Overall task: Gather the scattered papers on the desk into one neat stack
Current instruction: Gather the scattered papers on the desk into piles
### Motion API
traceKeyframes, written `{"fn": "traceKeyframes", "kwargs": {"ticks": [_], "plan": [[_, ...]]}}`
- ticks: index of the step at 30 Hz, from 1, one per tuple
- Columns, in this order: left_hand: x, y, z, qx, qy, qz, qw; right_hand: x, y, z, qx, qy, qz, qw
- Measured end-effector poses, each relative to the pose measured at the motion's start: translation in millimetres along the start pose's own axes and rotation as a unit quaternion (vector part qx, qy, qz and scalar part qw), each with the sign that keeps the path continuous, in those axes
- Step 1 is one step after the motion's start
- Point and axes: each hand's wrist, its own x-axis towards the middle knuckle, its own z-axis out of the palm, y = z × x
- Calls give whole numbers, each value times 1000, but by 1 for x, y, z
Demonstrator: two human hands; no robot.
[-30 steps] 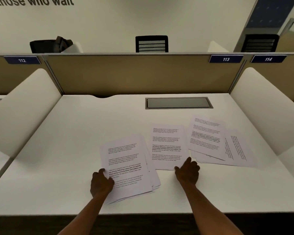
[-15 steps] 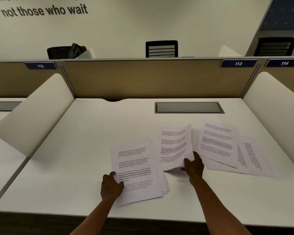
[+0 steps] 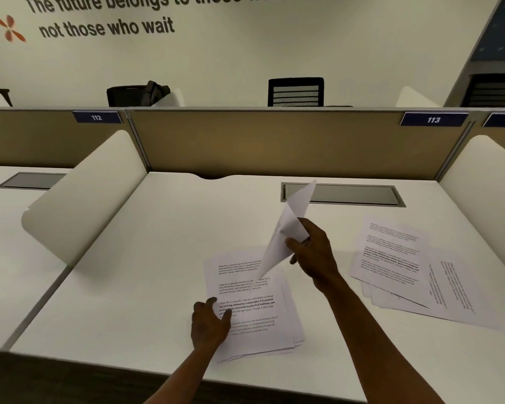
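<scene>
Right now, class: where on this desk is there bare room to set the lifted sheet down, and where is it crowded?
Bare: the desk left of the stack, to the curved divider, and the strip before the cable tray. Crowded: the stack under the left hand and the right pile.

Two bare forearms reach up from the bottom edge, each ending in an uncovered hand. The left hand (image 3: 209, 325) and right hand (image 3: 314, 252) wear no gloves, and the forearms show no sleeves along their visible length. No rings, watch or wristbands can be seen. Fingers are slim, and nails are too small to make out.
</scene>
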Motion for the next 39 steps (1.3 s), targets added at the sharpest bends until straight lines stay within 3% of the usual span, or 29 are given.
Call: {"fn": "traceKeyframes", "kwargs": {"ticks": [2,4,6,7,10,13,14,17,21,23,28,33,39], "plan": [[-2,9,-2,-78,14,5,997,-2,-11,8,44,-54,3,998],[-1,18,-6,-238,-69,-34,968,-4,-15,14,81,-96,15,992],[-1,23,-15,-401,-194,-57,894,-8,-13,17,110,-115,29,987],[0,26,-21,-457,-217,-57,861,-11,-9,17,122,-116,38,985],[-8,49,-48,-619,-203,-72,756,-25,14,17,135,-97,80,983],[6,51,-55,-668,-173,-139,710,-44,51,19,114,-58,143,981],[12,46,-54,-661,-151,-172,715,-51,64,19,108,-44,163,980],[31,19,-36,-526,-94,-214,818,-68,99,23,85,-17,224,971],[29,5,-19,-338,-85,-144,926,-90,119,31,52,-22,285,957],[20,8,-18,-255,-59,-116,958,-96,120,35,27,-8,295,955],[17,7,-17,-166,-25,-50,985,-95,129,40,-102,27,284,953],[21,6,-16,-99,-11,-35,994,-97,142,34,-217,18,234,948],[18,-3,-4,-8,36,-10,999,-101,146,23,-265,22,199,943]]}}
